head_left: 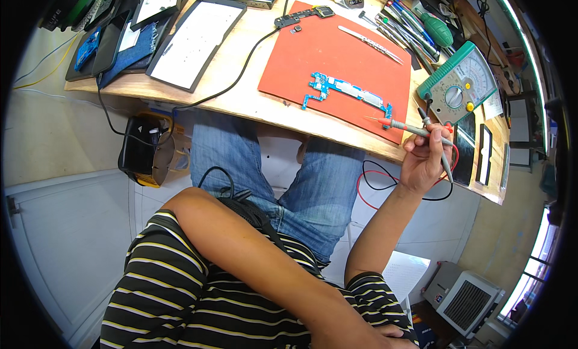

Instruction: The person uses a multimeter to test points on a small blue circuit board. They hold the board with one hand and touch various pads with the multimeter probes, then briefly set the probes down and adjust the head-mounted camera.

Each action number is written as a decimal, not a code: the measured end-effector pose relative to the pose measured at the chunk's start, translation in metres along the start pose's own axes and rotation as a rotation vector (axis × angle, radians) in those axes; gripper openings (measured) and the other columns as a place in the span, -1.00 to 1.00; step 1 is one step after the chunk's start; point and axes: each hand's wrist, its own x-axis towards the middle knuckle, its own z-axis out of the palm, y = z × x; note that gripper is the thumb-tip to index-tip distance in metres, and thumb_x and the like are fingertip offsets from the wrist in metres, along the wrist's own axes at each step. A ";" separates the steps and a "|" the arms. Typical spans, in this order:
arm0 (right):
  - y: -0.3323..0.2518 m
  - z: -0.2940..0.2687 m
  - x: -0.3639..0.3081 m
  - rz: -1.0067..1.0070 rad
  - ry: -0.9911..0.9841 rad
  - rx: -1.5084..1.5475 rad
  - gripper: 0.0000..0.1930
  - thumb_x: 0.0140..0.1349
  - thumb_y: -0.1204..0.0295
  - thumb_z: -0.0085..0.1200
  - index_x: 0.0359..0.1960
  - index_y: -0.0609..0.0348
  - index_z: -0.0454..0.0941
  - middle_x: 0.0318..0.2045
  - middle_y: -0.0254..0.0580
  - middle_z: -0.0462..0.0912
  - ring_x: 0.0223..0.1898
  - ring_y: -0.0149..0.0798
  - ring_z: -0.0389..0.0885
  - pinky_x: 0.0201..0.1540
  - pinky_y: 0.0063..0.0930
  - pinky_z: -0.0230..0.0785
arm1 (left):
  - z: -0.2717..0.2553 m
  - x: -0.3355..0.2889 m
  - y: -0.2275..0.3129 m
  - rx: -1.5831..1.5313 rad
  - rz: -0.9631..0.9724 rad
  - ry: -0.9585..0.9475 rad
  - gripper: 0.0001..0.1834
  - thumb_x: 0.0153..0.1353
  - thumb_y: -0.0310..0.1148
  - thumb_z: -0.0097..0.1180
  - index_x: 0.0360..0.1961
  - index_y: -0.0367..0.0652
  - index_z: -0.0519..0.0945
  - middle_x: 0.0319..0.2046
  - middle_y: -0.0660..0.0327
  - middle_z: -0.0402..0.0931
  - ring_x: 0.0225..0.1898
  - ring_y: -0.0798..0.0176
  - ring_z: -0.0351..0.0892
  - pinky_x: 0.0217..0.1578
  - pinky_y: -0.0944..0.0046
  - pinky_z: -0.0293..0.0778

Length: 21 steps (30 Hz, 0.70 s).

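Note:
My right hand [426, 159] is closed around a pair of multimeter probes. The red-tipped probe [402, 126] points left, its tip over the right end of a blue circuit board [349, 90]; whether it touches, I cannot tell. Crossing it, the black probe [446, 163] slants through my fingers. The board lies on a red-orange mat [295, 66]. Just beyond my hand, a green and grey analog multimeter [459, 87] with a round dial leans on the table. My left forearm crosses my body, and my left hand [391, 332] rests by my right sleeve, its fingers mostly hidden.
Tweezers [370, 43] and a small black phone part [304, 15] lie on the mat. Pens and tools [409, 30] crowd the back right beside a green air blower [436, 29]. A white-topped tray [195, 39] and a black cable [241, 72] occupy the left. Probe leads [368, 179] hang below the edge.

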 end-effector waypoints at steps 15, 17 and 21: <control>0.000 -0.001 -0.001 0.004 -0.006 0.008 -0.87 0.29 0.47 0.04 -0.28 0.33 0.50 -0.50 -0.21 0.51 -0.53 -0.46 0.50 -0.60 -0.56 0.44 | -0.005 -0.011 0.011 -0.043 -0.064 0.000 -0.40 0.14 0.06 -0.02 0.03 -0.19 0.50 0.15 0.06 0.37 0.30 -0.32 -0.02 0.14 -0.35 -0.01; 0.001 -0.002 -0.001 0.003 -0.006 0.009 -0.87 0.29 0.47 0.04 -0.28 0.33 0.50 -0.49 -0.21 0.52 -0.52 -0.46 0.50 -0.60 -0.56 0.43 | -0.005 -0.010 0.011 -0.046 -0.071 0.000 -0.40 0.14 0.07 -0.01 0.03 -0.19 0.50 0.16 0.07 0.37 0.31 -0.32 -0.03 0.14 -0.35 -0.01; 0.001 -0.003 0.000 0.003 -0.016 0.006 -0.87 0.29 0.48 0.04 -0.27 0.33 0.50 -0.47 -0.20 0.52 -0.52 -0.46 0.51 -0.60 -0.56 0.43 | -0.003 -0.010 0.012 -0.057 -0.077 -0.005 -0.39 0.13 0.07 -0.01 0.04 -0.20 0.50 0.18 0.07 0.36 0.31 -0.34 -0.04 0.14 -0.35 -0.01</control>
